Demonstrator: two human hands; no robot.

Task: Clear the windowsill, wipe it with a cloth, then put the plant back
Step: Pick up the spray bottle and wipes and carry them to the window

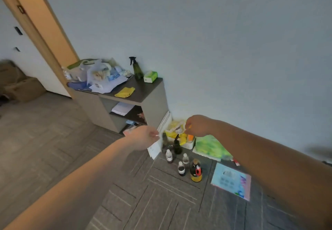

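Note:
Neither the windowsill nor the plant is in view. A yellow cloth [124, 92] lies on top of a low grey cabinet [154, 102] against the wall. Both my arms reach toward the floor by the wall. My left hand [143, 137] is curled and pinches a small white item [156, 135], blurred. My right hand [196, 125] pinches a crinkly clear packet [178, 128] above a white bin [190, 144] that holds yellow packets.
A dark green spray bottle [137, 69] and a green tissue box [150, 76] stand on the cabinet beside a pile of bags and papers [97, 77]. On the floor are several small bottles [181, 168], a green painted sheet [211, 148], a blue-pink booklet [231, 181] and leaning white papers [155, 149].

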